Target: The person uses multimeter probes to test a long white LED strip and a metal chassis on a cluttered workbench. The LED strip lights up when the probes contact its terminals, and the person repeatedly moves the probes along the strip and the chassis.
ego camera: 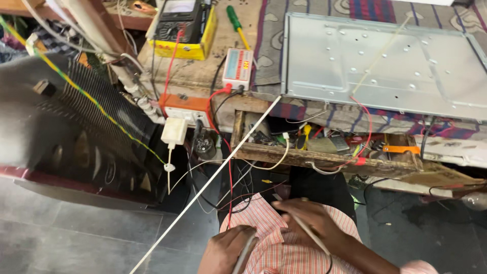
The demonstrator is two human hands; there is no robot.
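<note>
Low in the view, the left hand (225,251) is closed around a grey probe-like tool (243,256) and the right hand (309,218) pinches one end of a thin white strip (304,228) against the striped shirt (279,248), both well below the open wooden drawer (324,157) and the bare metal back panel (385,61) on the bench. Red and black leads (228,152) hang from the small white tester (238,66) down toward the lap, beside a long white strip (213,177) slanting to the floor. I judge a tug could snag the leads, dragging the tester off the edge, or kink the long strip
</note>
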